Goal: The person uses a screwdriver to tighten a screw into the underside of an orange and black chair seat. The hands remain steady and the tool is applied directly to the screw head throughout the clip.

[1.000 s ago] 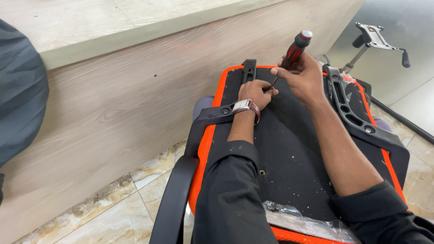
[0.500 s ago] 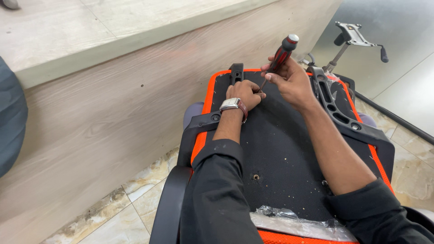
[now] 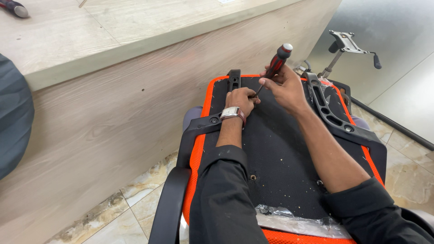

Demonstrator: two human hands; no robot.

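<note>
Screwdriver (image 3: 274, 67) tilted, handle up-right, tip down-left; right hand (image 3: 284, 86) holding

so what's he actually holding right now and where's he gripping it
The right hand holds a screwdriver by the lower part of its red-and-black handle. The left hand rests at the shaft's tip on the chair seat underside; whether it pinches anything cannot be told.

Counted in view — one screwdriver (image 3: 276, 62) with red-and-black handle, held; a second tool (image 3: 13, 7) on the desk (image 3: 113, 40), partly cut off. One upturned chair seat (image 3: 280, 149), orange-edged. Two black armrest brackets (image 3: 332, 113) (image 3: 199, 135). One wristwatch (image 3: 230, 112). One chair mechanism (image 3: 346, 45) on its post. Two hands (image 3: 242, 98) (image 3: 282, 86).
</note>
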